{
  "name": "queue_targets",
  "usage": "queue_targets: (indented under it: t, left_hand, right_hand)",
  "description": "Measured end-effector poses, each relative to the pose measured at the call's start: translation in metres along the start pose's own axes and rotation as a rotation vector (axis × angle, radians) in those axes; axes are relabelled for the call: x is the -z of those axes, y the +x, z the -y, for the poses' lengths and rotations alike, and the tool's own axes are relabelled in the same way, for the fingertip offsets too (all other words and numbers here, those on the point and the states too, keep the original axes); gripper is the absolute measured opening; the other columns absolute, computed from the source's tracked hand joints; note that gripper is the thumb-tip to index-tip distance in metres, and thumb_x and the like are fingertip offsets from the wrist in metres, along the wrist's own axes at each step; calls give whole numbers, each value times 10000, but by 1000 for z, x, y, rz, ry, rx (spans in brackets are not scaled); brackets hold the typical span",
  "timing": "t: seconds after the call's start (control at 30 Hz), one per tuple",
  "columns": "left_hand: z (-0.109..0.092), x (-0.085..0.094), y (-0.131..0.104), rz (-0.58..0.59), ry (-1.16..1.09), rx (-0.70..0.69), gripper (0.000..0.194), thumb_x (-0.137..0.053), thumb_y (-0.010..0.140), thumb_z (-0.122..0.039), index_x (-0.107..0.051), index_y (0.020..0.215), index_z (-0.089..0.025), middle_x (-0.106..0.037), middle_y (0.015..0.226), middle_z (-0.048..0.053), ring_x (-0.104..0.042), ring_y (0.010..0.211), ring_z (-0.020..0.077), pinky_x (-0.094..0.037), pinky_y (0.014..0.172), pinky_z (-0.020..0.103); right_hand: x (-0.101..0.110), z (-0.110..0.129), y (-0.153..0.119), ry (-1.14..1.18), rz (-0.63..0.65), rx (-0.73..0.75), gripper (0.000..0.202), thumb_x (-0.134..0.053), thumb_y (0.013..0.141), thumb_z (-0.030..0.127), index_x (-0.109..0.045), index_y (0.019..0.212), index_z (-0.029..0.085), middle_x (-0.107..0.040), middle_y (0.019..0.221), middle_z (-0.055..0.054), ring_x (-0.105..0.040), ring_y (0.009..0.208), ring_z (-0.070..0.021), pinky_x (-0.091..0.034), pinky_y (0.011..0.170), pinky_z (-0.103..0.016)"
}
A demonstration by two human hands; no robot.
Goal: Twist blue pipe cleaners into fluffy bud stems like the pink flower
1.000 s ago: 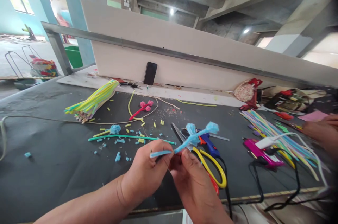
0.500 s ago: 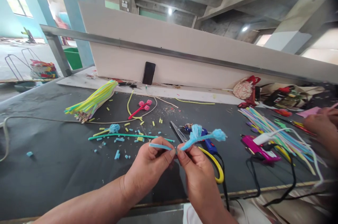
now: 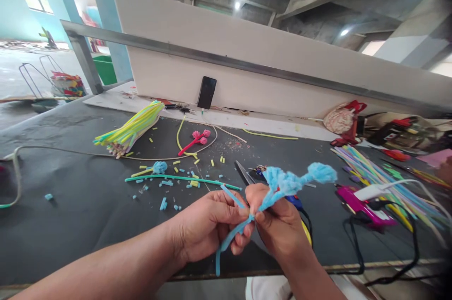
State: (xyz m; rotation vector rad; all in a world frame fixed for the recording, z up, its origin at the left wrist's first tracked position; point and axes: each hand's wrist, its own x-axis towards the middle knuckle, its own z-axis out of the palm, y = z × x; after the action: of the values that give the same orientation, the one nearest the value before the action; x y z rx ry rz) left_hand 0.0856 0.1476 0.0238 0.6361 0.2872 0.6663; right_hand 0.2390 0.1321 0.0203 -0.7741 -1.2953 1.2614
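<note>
Low over the near part of the table, both my hands meet at a light blue pipe cleaner sprig (image 3: pixel 282 182) with fluffy bud ends pointing up and to the right. My left hand (image 3: pixel 208 222) pinches its lower stems, and loose blue ends stick out above and below those fingers. My right hand (image 3: pixel 278 222) is closed around the stem just under the buds. Behind the right hand lie scissors (image 3: pixel 243 172), their blades partly showing and the yellow handle mostly covered. A blue tool (image 3: pixel 294 202) beside them is largely hidden by that hand.
A green pipe cleaner (image 3: pixel 183 179), a blue pompom piece (image 3: pixel 160 167) and cut bits lie ahead. A pink sprig (image 3: pixel 194 142), yellow bundle (image 3: pixel 130 128) and phone (image 3: pixel 206 93) are farther back. At right are a magenta power strip (image 3: pixel 365 208), cords and pastel pipe cleaners (image 3: pixel 391 182).
My hands have come together and the sprig has turned, its buds now farther right. More blue stem ends hang below my left fingers. The view has shifted slightly.
</note>
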Motion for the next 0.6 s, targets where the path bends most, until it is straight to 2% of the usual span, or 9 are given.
queue_targets:
  t: [0.07, 0.17, 0.27, 0.37, 0.47, 0.6]
  left_hand:
    - [1, -1, -1, -1, 27, -75, 102, -644, 741, -198, -569, 723, -131, -561, 562, 5, -480, 419, 74, -362, 390, 177]
    - [3, -3, -3, -105, 166, -248, 160, -658, 748, -243, -545, 697, -142, -540, 547, -16, -453, 443, 69, -366, 428, 187]
    - [5, -3, -4, -241, 410, -368, 203, -653, 758, -294, -523, 686, -156, -526, 559, -28, -454, 486, 79, -383, 486, 210]
    - [7, 0, -4, -324, 678, -443, 182, -609, 792, -301, -532, 702, -164, -501, 572, -33, -456, 523, 92, -379, 522, 220]
    - [8, 4, -6, -347, 925, -523, 170, -561, 824, -276, -552, 696, -165, -506, 613, -21, -463, 568, 100, -378, 556, 220]
    - [6, 5, -8, -315, 1169, -646, 141, -525, 842, -228, -570, 722, -170, -540, 647, -8, -482, 609, 109, -396, 610, 224]
  right_hand:
    - [-3, -1, 1, 60, -9, 4, 99, -725, 717, 323, -691, 686, 235, -521, 670, 6, -537, 613, -170, -461, 589, -322]
    - [-6, -5, -1, 82, -114, -13, 116, -729, 715, 336, -701, 734, 225, -558, 713, 3, -520, 646, -158, -441, 625, -301]
    - [-5, -10, -5, 22, -257, -66, 134, -707, 744, 342, -687, 743, 209, -566, 675, 11, -481, 645, -146, -404, 620, -273]
    - [-5, -10, -8, -66, -316, -112, 182, -717, 733, 356, -647, 679, 197, -534, 618, 33, -448, 619, -134, -373, 601, -256]
    - [-6, -8, -10, -186, -323, -153, 241, -722, 716, 395, -615, 647, 191, -505, 586, 41, -422, 582, -128, -352, 562, -246]
    - [-7, -5, -12, -268, -309, -165, 267, -698, 725, 437, -620, 669, 188, -522, 601, 27, -442, 596, -139, -360, 562, -249]
